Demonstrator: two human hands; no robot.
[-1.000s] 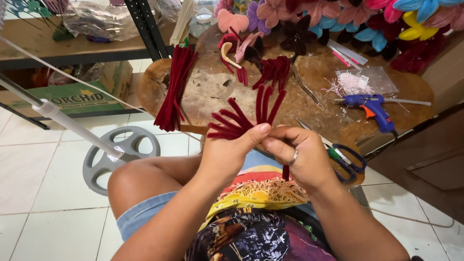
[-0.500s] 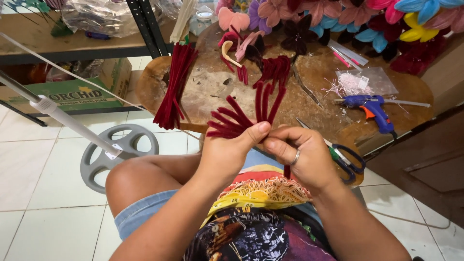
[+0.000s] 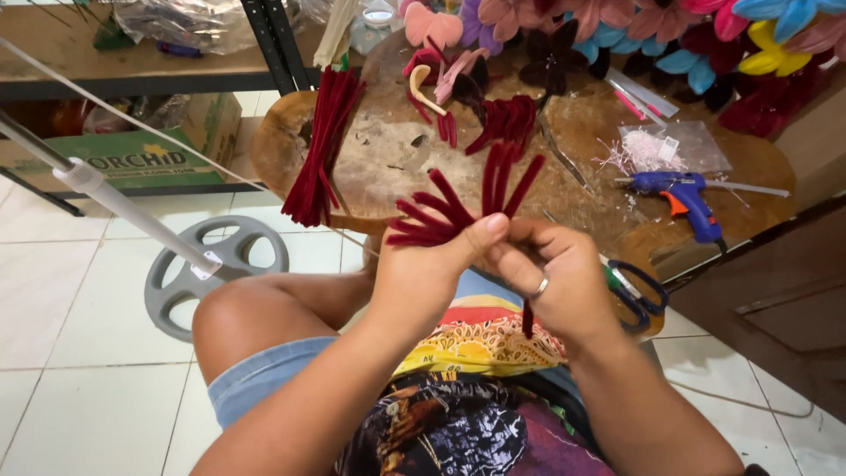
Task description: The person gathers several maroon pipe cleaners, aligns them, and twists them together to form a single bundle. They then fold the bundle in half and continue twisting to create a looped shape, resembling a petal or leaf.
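My left hand point(image 3: 429, 275) and my right hand point(image 3: 555, 280) meet above my lap and together pinch a cluster of dark red fuzzy loops point(image 3: 458, 210) that fans up and to the left. The left thumb presses on the base of the cluster. A ring shows on my right hand, and a dark red stem end point(image 3: 527, 319) hangs below it. Just beyond the hands lies the round wooden table point(image 3: 379, 159).
On the table lie a long bundle of dark red fuzzy sticks point(image 3: 319, 145), loose red loops point(image 3: 511, 119), a blue glue gun point(image 3: 683, 198), blue-handled scissors point(image 3: 636, 295) and a clear bag point(image 3: 670, 148). Coloured fuzzy flowers point(image 3: 617, 26) line the far edge. A grey fan base point(image 3: 207, 269) and white pole stand left.
Both hands stay together on the red cluster. My left thumb has slid up over its base, and the loops have shifted slightly.
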